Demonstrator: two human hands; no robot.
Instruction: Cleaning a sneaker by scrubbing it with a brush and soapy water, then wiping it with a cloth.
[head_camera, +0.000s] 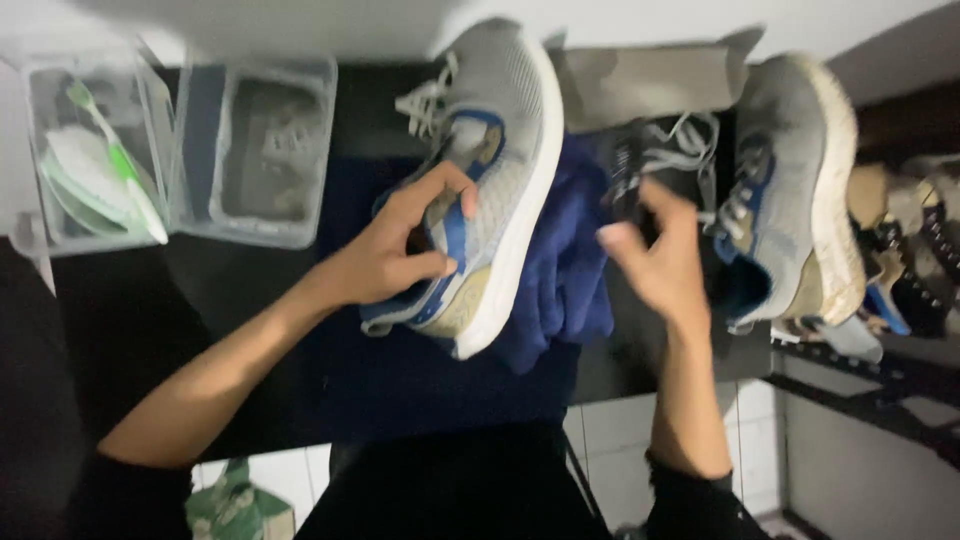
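My left hand (395, 250) grips a grey sneaker (505, 150) with blue trim and a white sole by its heel opening, holding it tilted on its side over a dark blue cloth (565, 260). My right hand (655, 255) is blurred, fingers curled around something small and dark that I cannot make out, between the two shoes. A second matching grey sneaker (800, 180) lies on its side at the right, laces loose, close to the right hand.
Two clear plastic boxes sit at the left: one (85, 150) holds a green-handled brush, the other (262, 150) looks nearly empty. The work surface (240, 290) is black. More shoes on a rack (910, 260) at the far right. A green packet (235, 505) lies below.
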